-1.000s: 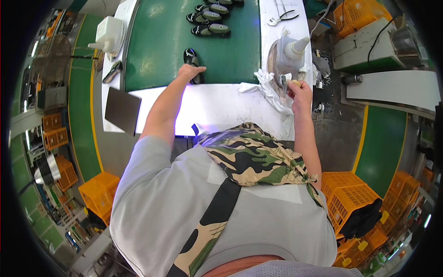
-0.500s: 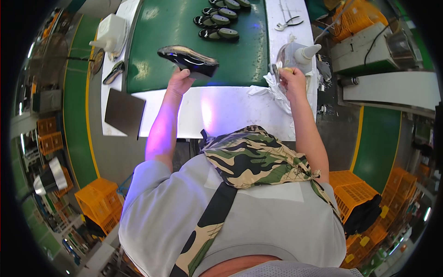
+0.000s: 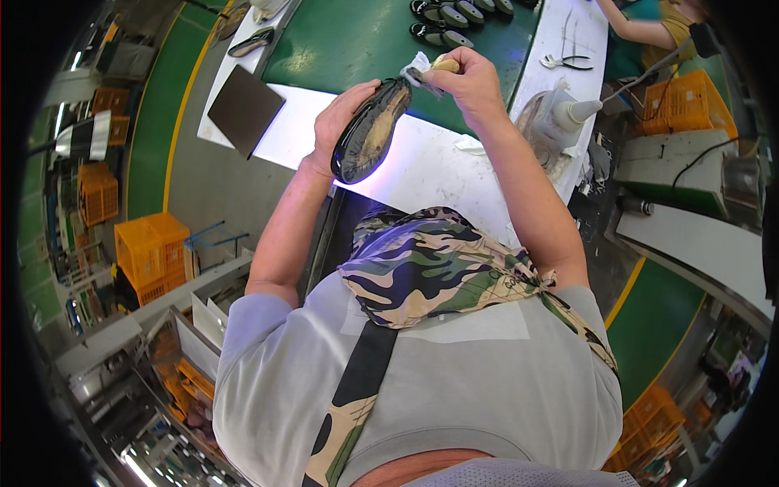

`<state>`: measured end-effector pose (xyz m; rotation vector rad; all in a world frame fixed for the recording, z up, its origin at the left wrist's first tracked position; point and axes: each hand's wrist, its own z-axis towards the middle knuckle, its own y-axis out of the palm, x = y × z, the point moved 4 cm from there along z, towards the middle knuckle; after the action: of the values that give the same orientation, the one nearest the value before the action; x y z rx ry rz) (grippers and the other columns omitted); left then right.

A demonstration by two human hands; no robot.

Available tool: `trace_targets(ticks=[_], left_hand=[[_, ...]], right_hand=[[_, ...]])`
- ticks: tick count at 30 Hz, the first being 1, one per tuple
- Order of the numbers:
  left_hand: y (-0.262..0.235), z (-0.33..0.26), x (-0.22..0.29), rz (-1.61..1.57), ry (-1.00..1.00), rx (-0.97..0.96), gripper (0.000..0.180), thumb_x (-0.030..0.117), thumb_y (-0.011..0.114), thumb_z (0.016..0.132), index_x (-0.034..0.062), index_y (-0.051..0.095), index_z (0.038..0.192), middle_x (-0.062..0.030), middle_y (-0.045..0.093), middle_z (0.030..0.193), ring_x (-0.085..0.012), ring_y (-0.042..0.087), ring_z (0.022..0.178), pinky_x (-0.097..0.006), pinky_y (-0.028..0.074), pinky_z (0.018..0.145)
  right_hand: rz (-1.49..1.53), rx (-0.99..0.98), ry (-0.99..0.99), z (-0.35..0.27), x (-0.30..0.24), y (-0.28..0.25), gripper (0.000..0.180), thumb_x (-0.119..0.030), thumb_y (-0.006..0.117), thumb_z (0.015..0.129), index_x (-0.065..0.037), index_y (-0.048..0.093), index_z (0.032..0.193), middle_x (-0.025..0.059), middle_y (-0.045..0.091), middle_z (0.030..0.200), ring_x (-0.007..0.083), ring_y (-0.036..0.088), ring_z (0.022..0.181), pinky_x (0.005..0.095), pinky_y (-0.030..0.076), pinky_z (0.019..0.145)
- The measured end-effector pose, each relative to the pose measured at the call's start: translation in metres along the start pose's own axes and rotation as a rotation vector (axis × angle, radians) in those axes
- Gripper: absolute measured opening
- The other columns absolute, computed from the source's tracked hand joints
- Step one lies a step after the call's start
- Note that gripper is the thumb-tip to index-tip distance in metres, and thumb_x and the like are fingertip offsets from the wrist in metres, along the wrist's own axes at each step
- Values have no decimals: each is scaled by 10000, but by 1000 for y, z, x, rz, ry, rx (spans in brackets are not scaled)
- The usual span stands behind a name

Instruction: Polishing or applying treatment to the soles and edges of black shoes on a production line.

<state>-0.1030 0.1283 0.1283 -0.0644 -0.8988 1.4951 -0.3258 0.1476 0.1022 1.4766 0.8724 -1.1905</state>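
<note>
My left hand [image 3: 337, 122] is closed around a glossy black shoe upper [image 3: 373, 138], its pale brown underside facing up, tilted above the near edge of the table. In my right hand [image 3: 475, 88] is a short tan-handled tool [image 3: 445, 65], pinched between the fingers. A whitish-grey cloth [image 3: 418, 68] sits at the tool's end, against the far tip of the shoe upper. The fingers and cloth partly hide this tip, so I cannot tell exactly how they touch.
Several black shoes with grey soles [image 3: 442, 36] lie on the green belt [image 3: 324, 40]. Pliers [image 3: 565, 62] rest on the white right border, near a spouted bottle [image 3: 568, 114]. A brown board [image 3: 246, 111] juts at left, beside another shoe [image 3: 251, 42]. A co-worker's arm [image 3: 641, 31] shows far right.
The shoe upper has come nearer and turned so its underside faces up. My right hand has moved left from beside the bottle, bringing the tool and cloth to the shoe's tip.
</note>
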Motion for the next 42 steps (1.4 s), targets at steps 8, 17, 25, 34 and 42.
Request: trace_targets(ticks=[8,17,25,34,42], left_hand=[[-5,-14,29,111,-103,-12,488,85,776,726,-23,602,1169,-198,671,1143,-333,683,1001,-374,543,881],[-6,-32,58,134,-452,-25,466,117,815,663,56,648,1093,-126,696,919,-252,692,815,-346,554,776],[-28,-71,61,-58,-908,-393,463,196,851,536,-24,654,893,-99,693,814,-194,654,734,-313,531,743],[-71,-136,71,-530,-1156,-293,513,119,835,602,-45,625,1041,-77,684,934,-165,636,854,-302,508,808],[-116,-194,81,-917,-1263,46,586,82,808,631,-30,576,1158,-88,674,989,-195,645,892,-316,509,855]], right_hand=[[153,-163,86,-12,8,21,212,13,753,740,-19,592,874,32,608,792,108,584,684,254,479,629],[178,-397,0,-31,-33,48,205,-6,775,713,0,607,830,34,606,749,92,566,650,232,463,574],[-78,-543,-234,-29,-40,82,187,-47,773,753,-6,602,817,18,629,772,63,555,683,209,467,595],[-148,-752,-425,-47,-16,156,183,6,729,727,-28,555,773,55,673,847,94,574,777,249,479,702],[-103,-1007,-254,-84,20,221,180,26,710,710,-39,546,750,69,668,857,111,581,811,249,458,738]])
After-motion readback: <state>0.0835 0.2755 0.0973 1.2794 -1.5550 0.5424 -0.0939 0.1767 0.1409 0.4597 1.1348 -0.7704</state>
